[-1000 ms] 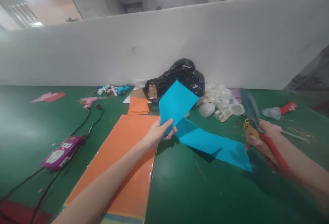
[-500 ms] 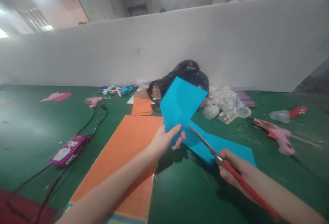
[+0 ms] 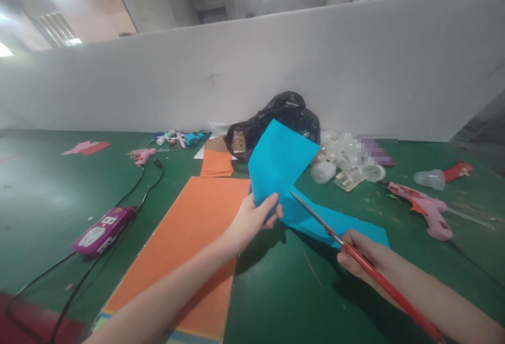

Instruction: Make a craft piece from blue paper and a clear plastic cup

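Note:
My left hand [image 3: 252, 223] is shut on a bright blue paper sheet [image 3: 278, 168], which rises upright from my fingers, with a long strip running to the right. My right hand [image 3: 365, 254] grips red-handled scissors [image 3: 333, 233]. Their long steel blades point left across the blue strip, with the tips close to my left hand. I cannot tell whether the paper lies between the blades. A large orange paper sheet [image 3: 185, 249] lies under my left forearm on the green work table [image 3: 51, 202].
Behind the blue paper are a black plastic bag [image 3: 276, 123] and several clear plastic pieces [image 3: 335, 157]. A pink glue gun [image 3: 428, 212] lies to the right, and a purple power strip [image 3: 103, 231] with black cables lies to the left. A white partition [image 3: 252, 70] bounds the table's far side.
My right hand has moved left and down, and the scissors, blurred a second ago, now point across the blue strip. A pink glue gun now shows at the right. My left hand has barely moved.

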{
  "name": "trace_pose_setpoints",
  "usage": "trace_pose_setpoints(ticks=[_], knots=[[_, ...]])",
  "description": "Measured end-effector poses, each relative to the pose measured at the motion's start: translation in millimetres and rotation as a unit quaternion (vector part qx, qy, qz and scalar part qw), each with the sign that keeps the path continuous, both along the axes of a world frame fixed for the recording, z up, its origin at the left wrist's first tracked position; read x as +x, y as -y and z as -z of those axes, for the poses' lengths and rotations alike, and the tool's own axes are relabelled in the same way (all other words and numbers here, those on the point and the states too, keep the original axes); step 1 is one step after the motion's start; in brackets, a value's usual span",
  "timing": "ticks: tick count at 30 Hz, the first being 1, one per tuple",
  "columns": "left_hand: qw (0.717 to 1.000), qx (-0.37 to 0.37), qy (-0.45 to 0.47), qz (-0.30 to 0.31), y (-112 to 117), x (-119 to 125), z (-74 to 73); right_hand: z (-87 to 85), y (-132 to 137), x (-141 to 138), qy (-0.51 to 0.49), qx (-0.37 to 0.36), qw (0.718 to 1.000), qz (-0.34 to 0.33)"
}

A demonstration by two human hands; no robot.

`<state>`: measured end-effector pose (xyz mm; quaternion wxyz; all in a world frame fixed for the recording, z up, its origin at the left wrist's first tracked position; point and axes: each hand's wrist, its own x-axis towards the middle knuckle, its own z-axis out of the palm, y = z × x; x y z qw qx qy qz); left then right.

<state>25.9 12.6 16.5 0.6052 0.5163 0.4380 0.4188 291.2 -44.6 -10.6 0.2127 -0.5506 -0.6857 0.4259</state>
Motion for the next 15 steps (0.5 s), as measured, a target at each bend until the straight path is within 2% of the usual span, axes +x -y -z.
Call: trace_pose_setpoints(ticks=[6, 15], knots=[[0.999, 0.013, -0.039, 0.029, 9, 4, 0.4, -2.5, -1, -1, -0.011, -0.035, 0.999, 0.005], [0.997, 0.019, -0.059, 0.051, 16, 10, 1.1, -0.8, 0, 3, 0.021, -0.023, 1.0, 0.001]])
